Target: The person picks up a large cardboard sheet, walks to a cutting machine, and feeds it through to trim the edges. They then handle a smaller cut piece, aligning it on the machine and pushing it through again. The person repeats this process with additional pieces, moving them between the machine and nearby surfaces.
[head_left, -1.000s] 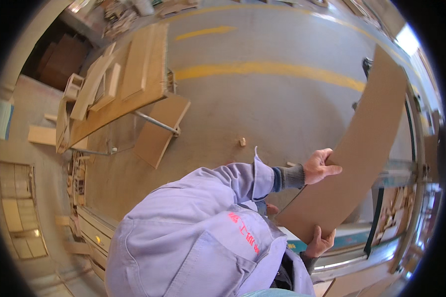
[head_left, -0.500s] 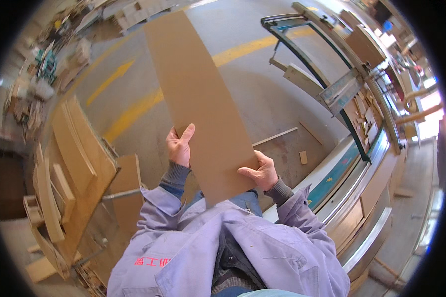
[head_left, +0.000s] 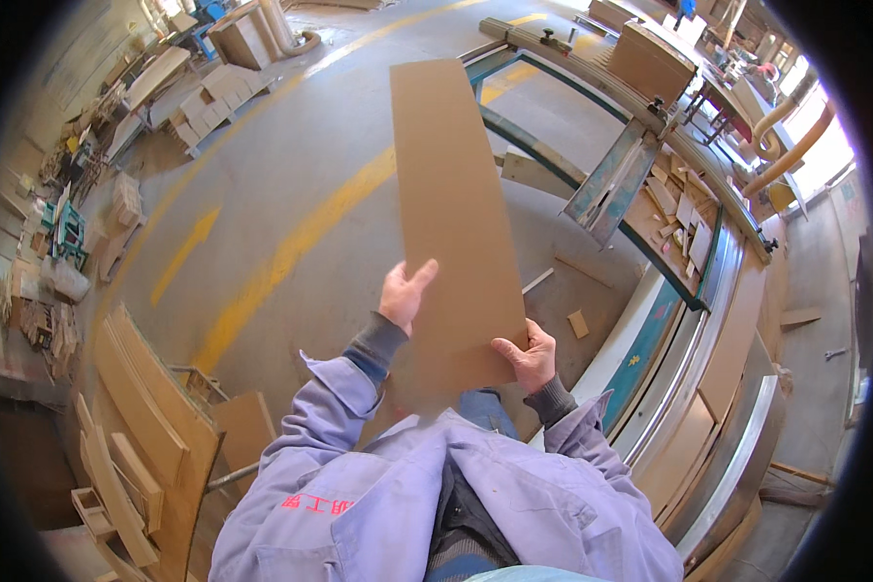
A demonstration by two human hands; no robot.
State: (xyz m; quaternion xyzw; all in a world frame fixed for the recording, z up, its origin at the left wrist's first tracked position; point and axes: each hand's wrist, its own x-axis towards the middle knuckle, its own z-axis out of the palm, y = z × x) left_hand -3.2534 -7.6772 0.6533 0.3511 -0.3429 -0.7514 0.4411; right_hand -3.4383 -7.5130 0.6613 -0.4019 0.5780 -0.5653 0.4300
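A long, flat brown board (head_left: 456,213) stretches away from my body, its near end close to my jacket. On its left edge my left hand (head_left: 406,295) is closed, thumb lying on the top face and fingers mostly hidden beneath. Nearer to me, my right hand (head_left: 528,357) grips the right edge in the same way, thumb on top. The board is held up off the floor, and its far end reaches toward a green-framed saw table (head_left: 514,136) at the right.
At the right runs a sliding rail (head_left: 640,436) with boards beside it. Wood offcuts (head_left: 684,218) lie within the green frame. A cart (head_left: 179,485) bearing boards stands at my left. Stacked pieces (head_left: 218,97) sit farther back. Yellow lines (head_left: 291,262) mark the grey floor (head_left: 262,204).
The view has turned. The board now points more straight ahead and sits farther right in the picture, with both hands still gripping its edges.
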